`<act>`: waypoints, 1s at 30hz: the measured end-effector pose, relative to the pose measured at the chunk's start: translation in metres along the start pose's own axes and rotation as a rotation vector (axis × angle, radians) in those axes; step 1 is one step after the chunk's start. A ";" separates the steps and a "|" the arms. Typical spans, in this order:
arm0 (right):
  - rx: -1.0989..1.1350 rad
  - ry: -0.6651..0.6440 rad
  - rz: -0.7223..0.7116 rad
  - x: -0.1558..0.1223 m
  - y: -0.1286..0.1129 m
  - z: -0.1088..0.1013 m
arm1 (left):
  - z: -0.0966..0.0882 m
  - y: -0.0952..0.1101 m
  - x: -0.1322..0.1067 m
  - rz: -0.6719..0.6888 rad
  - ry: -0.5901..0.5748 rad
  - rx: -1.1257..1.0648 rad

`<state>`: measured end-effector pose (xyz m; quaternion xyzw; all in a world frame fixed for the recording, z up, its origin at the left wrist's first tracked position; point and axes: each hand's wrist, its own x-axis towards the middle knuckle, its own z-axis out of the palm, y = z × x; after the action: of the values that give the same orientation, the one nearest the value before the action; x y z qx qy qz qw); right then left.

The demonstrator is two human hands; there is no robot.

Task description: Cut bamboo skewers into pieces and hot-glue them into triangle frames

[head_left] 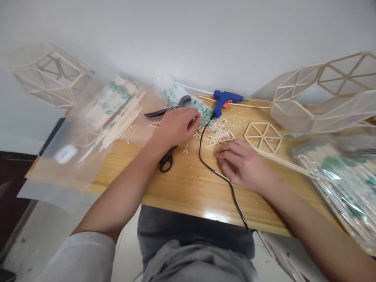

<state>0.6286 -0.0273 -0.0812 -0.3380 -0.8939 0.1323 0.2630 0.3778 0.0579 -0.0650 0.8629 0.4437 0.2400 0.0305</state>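
My left hand [178, 124] hovers over the table with thumb and fingers curled together. Anything between its fingertips is too small to make out. Beneath it lie dark-handled scissors [167, 162], partly covered by the hand and wrist. My right hand [242, 162] rests on the wood, its fingers bent inward and their tips close together; what they may hold is hidden. Just beyond its fingertips is a heap of short wooden stick offcuts [219, 137]. A blue hot glue gun [226, 102] with an orange trigger lies behind the heap. A flat hexagonal stick frame [263, 137] sits right of it.
The glue gun's black cord [216, 172] runs between my hands over the front edge. Stick-and-sheet structures stand left [55, 76] and right [326, 86]. Packaged sticks [340, 176] lie at right; loose sticks [123, 125] and a translucent sheet [85, 176] at left.
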 end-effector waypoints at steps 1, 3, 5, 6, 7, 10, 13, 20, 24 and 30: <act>0.002 -0.002 0.002 0.000 0.000 0.000 | 0.001 0.000 0.000 0.001 0.004 -0.005; 0.011 -0.005 0.007 0.001 0.000 -0.001 | 0.002 0.000 -0.001 0.007 0.016 -0.013; 0.025 -0.008 0.007 0.001 0.000 -0.002 | 0.003 0.000 -0.001 0.010 0.021 -0.015; 0.032 -0.006 0.012 0.001 0.000 -0.003 | 0.003 0.001 -0.001 0.009 0.018 -0.015; 0.040 -0.004 0.022 0.001 0.000 -0.003 | 0.003 0.001 -0.001 0.004 0.012 -0.013; 0.048 0.010 0.061 -0.002 0.000 -0.004 | 0.001 0.004 0.000 -0.018 -0.013 -0.013; 0.039 0.014 0.063 -0.004 -0.001 -0.002 | 0.000 0.007 0.001 -0.021 -0.032 -0.025; 0.024 0.008 0.044 -0.001 -0.008 0.001 | 0.002 0.014 0.000 -0.026 -0.007 -0.043; 0.019 0.005 0.039 0.000 -0.010 0.002 | 0.000 0.016 0.000 -0.038 -0.007 -0.037; 0.016 0.029 0.055 -0.002 -0.008 0.003 | -0.002 0.016 -0.001 -0.040 -0.003 -0.043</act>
<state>0.6240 -0.0345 -0.0816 -0.3622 -0.8793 0.1418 0.2747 0.3886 0.0475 -0.0592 0.8533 0.4556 0.2476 0.0545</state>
